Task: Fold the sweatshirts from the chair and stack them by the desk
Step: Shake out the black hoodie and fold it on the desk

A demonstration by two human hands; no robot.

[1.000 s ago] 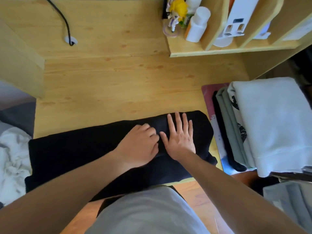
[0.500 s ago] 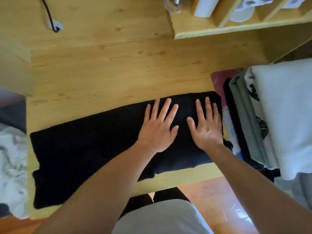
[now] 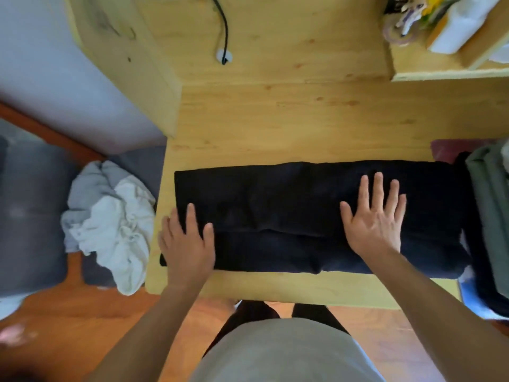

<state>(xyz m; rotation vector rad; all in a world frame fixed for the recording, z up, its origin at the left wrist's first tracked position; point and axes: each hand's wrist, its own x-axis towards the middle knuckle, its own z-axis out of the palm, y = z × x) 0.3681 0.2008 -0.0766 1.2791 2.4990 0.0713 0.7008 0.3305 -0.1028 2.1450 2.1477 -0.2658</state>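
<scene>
Black folded sweatshirt: laid lengthwise on light wooden counter, near front edge. Left hand: placed on its left end, fingers straight. Right hand: pressed flat on right part, fingers spread. White crumpled garment: on grey chair, left of counter.

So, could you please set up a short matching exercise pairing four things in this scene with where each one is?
Things:
1. black sweatshirt
2. left hand
3. right hand
4. crumpled white garment

Places:
A. flat on the sweatshirt's right half
B. on the grey cushion left of the desk
C. at the sweatshirt's left end
D. spread along the desk's front edge

Pairs: 1-D, 2-C, 3-A, 4-B
</scene>
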